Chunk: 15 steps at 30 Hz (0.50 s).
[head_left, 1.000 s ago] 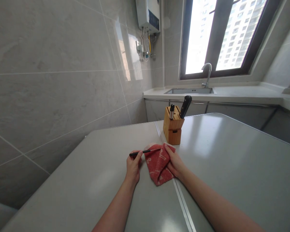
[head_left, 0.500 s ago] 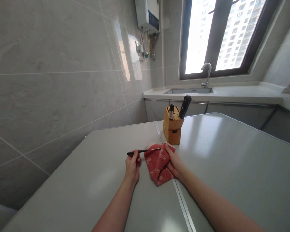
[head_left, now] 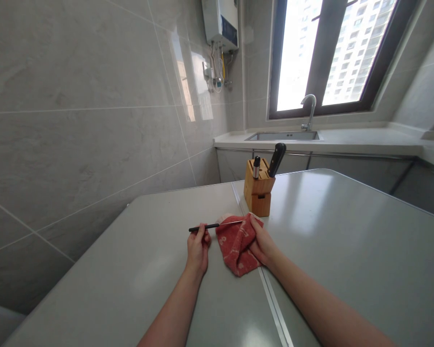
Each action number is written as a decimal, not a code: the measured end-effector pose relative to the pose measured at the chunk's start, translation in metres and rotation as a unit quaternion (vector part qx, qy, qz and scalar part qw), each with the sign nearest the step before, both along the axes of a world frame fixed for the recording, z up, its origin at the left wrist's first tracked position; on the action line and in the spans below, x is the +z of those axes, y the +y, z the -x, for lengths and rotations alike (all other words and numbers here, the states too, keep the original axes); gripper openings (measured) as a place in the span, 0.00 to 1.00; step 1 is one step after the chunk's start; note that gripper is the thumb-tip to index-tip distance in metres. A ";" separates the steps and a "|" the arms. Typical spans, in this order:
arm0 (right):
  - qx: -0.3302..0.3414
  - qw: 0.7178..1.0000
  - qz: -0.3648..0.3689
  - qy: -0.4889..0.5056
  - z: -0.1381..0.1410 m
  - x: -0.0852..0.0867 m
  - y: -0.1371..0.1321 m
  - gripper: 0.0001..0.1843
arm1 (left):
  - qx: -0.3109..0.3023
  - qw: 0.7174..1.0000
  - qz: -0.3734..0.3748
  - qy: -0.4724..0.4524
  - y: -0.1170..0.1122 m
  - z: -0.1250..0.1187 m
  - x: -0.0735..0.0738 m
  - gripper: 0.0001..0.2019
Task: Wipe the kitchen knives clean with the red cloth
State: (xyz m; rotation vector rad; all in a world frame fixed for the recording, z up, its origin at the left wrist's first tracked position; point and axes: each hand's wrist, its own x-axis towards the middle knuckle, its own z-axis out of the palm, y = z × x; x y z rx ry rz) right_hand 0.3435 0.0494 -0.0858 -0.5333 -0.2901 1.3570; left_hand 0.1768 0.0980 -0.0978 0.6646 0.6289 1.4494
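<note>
Left hand [head_left: 198, 248]'s grip holds the knife [head_left: 213, 225], right hand [head_left: 263, 245]'s grip clamps red cloth [head_left: 236, 245] over the blade; a slip could slice fingers.

Daylit kitchen, bright and sharp throughout.
The far window [head_left: 332, 53] is blown out white; its light glares on the left wall tiles [head_left: 198, 96] and sheens the table [head_left: 347, 226]. The left hand [head_left: 198, 248] and right hand [head_left: 262, 242] cast faint soft shadows — straight lines bow at the edges.
</note>
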 end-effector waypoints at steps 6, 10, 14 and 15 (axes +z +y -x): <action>0.016 1.000 0.012 0.017 -0.002 0.000 0.001 0.09 | 0.000 1.000 0.000 -0.005 -0.001 0.001 0.001 0.13; 0.015 1.000 0.009 0.015 -0.002 0.001 0.000 0.10 | 0.002 1.000 0.003 -0.008 -0.001 0.001 0.001 0.14; 0.018 1.000 0.001 0.008 -0.002 0.001 -0.002 0.12 | 0.002 1.000 0.001 -0.003 -0.002 0.001 0.002 0.14; 0.017 1.000 -0.001 0.005 -0.002 0.001 -0.002 0.12 | 0.001 1.000 -0.002 0.000 -0.002 0.000 0.002 0.14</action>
